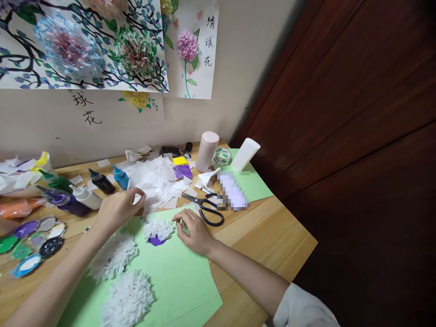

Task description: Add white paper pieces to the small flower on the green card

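Two finished white tissue blooms, the near puff and the mid puff, lie on the green sheet at the near left of the counter. Farther up the sheet a third, smaller bloom sits over a purple patch that shows at its near edge, so this one looks only partly covered. The right hand rests flat on the sheet just right of that bloom, fingers loosely curled, its grip closed on nothing that can be seen. The left hand hovers at the sheet's far left edge, thumb and forefinger pinched together beside the heap of cut tissue; whether a scrap sits in that pinch cannot be told. Black scissors lie just beyond the right hand. Paint bottles and a palette crowd the left side. At the far edge stand a pink tube, a tape roll and a white cup, below flower pictures on the wall.
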Demonstrator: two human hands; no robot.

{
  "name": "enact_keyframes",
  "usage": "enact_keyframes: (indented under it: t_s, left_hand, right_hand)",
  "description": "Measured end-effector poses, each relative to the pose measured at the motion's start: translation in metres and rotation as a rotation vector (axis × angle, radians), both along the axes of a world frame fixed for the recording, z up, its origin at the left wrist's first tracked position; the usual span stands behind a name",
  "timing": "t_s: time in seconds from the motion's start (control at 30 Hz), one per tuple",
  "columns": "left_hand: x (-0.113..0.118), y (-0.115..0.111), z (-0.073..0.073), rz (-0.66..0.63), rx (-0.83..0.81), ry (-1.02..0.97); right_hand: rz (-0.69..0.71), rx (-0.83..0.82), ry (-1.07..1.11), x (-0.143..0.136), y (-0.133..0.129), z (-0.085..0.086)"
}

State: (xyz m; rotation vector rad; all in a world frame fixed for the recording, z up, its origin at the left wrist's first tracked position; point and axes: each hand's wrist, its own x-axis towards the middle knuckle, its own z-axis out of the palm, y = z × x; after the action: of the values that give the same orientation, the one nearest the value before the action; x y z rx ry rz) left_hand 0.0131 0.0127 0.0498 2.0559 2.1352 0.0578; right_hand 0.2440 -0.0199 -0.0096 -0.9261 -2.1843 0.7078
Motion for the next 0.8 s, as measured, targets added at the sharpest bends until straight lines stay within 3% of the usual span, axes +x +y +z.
enact_keyframes:
  t_s: [0.17, 0.5, 0.8]
  left_hand:
    - [0.000, -0.001, -0.002, -0.007, -0.002, -0.009]
    - [-0.001, 0.004, -0.025, -0.045, -0.094, 0.057]
    - [-0.006, 0.001, -0.004, -0.023, -0.064, 0.043]
  right_hand:
    - [-0.015, -0.010, 0.001, 0.000, 0.000, -0.001]
    - [-0.012, 0.008, -0.011, 0.000, 0.000, -0.001]
    - [-0.010, 0.015, -0.013, 0.001, 0.001, 0.001]
